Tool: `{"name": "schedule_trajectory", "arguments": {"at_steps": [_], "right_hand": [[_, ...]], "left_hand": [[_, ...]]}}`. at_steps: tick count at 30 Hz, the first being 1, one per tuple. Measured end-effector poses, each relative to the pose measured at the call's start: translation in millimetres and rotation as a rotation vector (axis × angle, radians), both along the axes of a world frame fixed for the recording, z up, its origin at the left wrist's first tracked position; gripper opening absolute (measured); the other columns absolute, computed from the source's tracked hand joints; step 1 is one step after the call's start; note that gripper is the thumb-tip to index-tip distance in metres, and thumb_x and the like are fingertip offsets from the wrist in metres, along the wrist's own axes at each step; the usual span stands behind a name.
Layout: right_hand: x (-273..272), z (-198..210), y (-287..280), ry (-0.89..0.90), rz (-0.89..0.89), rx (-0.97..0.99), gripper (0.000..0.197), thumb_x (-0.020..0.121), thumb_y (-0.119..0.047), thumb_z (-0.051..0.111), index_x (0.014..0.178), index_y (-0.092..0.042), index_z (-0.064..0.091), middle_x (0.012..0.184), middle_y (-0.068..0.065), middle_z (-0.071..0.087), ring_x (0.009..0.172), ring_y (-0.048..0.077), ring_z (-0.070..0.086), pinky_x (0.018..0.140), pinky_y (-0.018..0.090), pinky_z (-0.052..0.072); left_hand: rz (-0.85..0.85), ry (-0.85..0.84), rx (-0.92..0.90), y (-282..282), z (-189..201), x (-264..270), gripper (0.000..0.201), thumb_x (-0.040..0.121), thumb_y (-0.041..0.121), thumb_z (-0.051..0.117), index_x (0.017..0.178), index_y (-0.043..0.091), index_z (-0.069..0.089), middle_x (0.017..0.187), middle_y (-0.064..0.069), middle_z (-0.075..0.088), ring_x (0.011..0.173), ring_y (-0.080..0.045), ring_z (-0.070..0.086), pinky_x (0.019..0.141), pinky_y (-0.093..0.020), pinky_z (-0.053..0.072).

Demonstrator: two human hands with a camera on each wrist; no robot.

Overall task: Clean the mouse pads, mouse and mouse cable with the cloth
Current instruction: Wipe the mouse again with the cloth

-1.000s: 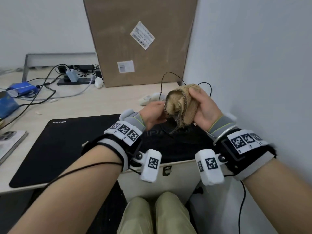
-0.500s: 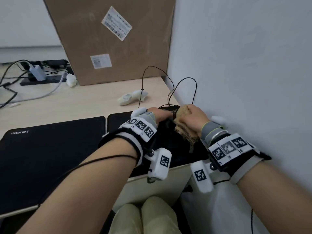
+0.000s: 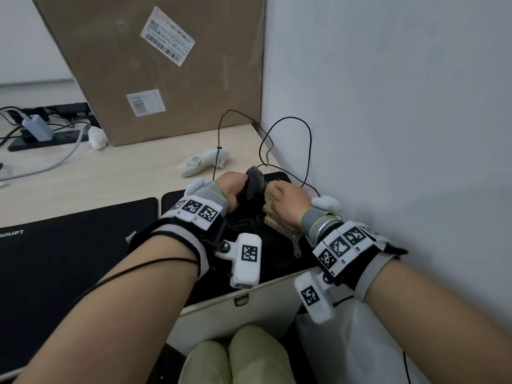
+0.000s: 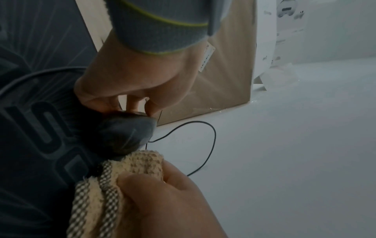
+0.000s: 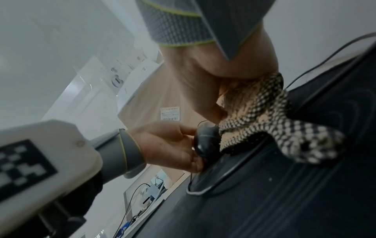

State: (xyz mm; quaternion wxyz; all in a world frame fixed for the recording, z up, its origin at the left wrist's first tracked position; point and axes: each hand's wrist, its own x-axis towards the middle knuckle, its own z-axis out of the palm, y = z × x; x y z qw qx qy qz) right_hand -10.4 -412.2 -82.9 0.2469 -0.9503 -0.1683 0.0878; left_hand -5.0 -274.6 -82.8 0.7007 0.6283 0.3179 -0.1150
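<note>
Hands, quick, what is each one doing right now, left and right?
Left hand: closed, holding the mouse tilted up off the pad.
Right hand: closed, holding the bunched cloth against the mouse.

Glossy plastic mouse, nubbly woven cloth, matt cardboard box

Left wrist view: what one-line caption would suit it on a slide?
Left hand holds the black mouse while the right hand presses a cloth against it, cable trailing behind.
</note>
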Motion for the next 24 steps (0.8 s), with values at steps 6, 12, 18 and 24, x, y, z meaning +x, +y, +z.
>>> {"name": "schedule_trajectory", "arguments": {"at_steps": [6, 12, 18, 24], "right_hand": [[0.1, -11.9, -1.2, 0.007, 0.013, 0.105, 0.031, 0.088, -0.011, 0.050, 0.119, -0.015, 0.055, 0.113, 0.007, 0.064, 0.105, 0.030, 0.058, 0.073, 0.024, 0.036], [-2.1, -17.4, -6.7, -0.048, 0.058, 0.167, 0.032, 0.086, -0.009, 0.053, 0.117, -0.014, 0.053, 0.100, 0.004, 0.060, 0.099, 0.028, 0.057, 0.070, 0.022, 0.031], [-5.6, -11.4, -11.6, -0.203, 0.040, 0.251, 0.030, 0.087, -0.013, 0.056, 0.117, -0.010, 0.057, 0.112, 0.011, 0.061, 0.102, 0.028, 0.056, 0.075, 0.025, 0.034], [9.1, 6.9, -5.3, -0.478, 0.022, 0.300, 0.030, 0.083, -0.002, 0.046, 0.108, -0.006, 0.064, 0.116, 0.014, 0.060, 0.101, 0.035, 0.054, 0.079, 0.031, 0.040]], "left_hand": [[0.000, -0.042, -0.058, 0.1, 0.7, -8.2, 0.028, 0.100, 0.026, 0.039, 0.094, 0.008, 0.059, 0.087, -0.013, 0.061, 0.073, -0.025, 0.059, 0.062, -0.031, 0.055], [-0.065, -0.135, -0.245, 10.9, -6.0, -19.6, 0.037, 0.101, 0.027, 0.035, 0.084, 0.010, 0.062, 0.067, -0.004, 0.068, 0.071, -0.019, 0.059, 0.068, -0.032, 0.050], [-0.138, -0.156, -0.401, 20.6, -14.2, -30.7, 0.032, 0.099, 0.038, 0.033, 0.091, 0.022, 0.059, 0.089, 0.001, 0.062, 0.086, -0.016, 0.057, 0.080, -0.036, 0.043], [-0.125, -0.216, -0.528, 18.0, -12.3, -42.3, 0.025, 0.096, 0.036, 0.041, 0.088, 0.023, 0.061, 0.090, 0.001, 0.063, 0.089, -0.017, 0.057, 0.077, -0.036, 0.046]]}}
